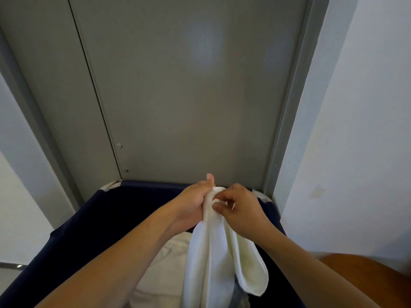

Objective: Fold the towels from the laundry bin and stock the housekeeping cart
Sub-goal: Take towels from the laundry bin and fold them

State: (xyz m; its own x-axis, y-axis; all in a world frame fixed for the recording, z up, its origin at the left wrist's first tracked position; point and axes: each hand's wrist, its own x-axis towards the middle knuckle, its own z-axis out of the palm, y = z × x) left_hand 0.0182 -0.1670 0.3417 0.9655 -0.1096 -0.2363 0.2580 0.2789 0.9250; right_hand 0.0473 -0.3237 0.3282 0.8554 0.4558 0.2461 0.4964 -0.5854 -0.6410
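Grip, centre of frame just below the middle: left hand [193,202] clenched around the bunched top edge of a white towel [208,258], thumb raised; right hand [239,207] pinching the same edge beside it, fingertips [216,206] curled into the cloth. Both hands clamp on the towel. Towel: soft terry weave, hanging in long loose folds toward the lower edge of the frame, one rounded flap falling to the lower right. Laundry bin [93,223]: dark navy fabric, pale corner fittings at its far rim, directly beneath the hanging towel; contains crumpled white linen [164,263] at lower centre. Room: matte grey metal panel [178,85] with seam and two small screws filling the upper frame; pale walls [355,130] at left and right.
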